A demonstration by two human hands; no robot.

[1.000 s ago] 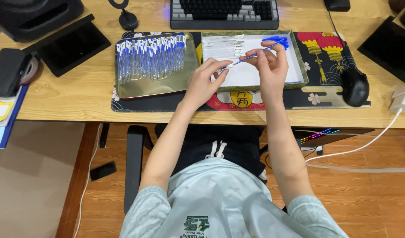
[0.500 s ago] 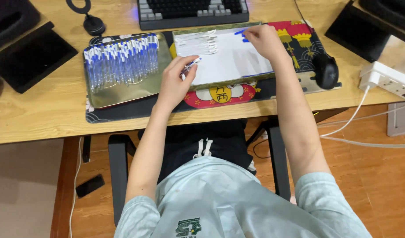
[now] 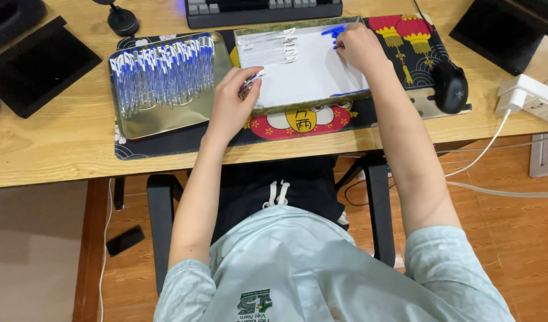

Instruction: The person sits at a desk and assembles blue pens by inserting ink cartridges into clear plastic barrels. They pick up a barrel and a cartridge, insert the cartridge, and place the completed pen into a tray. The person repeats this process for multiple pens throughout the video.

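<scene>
My left hand (image 3: 229,106) is closed around a clear pen with blue trim (image 3: 250,80), held over the left edge of a tray lined in white (image 3: 303,77). At that tray's far right corner, my right hand (image 3: 360,49) has its fingertips pinched on a small blue cap (image 3: 334,31), with another blue piece beside it. Several white pen parts (image 3: 274,46) lie in a row in the tray's far left part. To the left stands a metal tray (image 3: 166,119) filled with several blue-and-clear pens (image 3: 160,70).
Both trays rest on a patterned desk mat (image 3: 297,122) on a wooden desk (image 3: 53,155). A keyboard (image 3: 262,9) lies behind them. To the right are a black mouse (image 3: 450,87) and a white power strip (image 3: 527,98). A black pad (image 3: 35,67) sits at the left.
The hands, first together on one pen, have parted. My right hand has gone to the tray's far right corner onto the blue caps. My left hand keeps the pen at the tray's left edge.
</scene>
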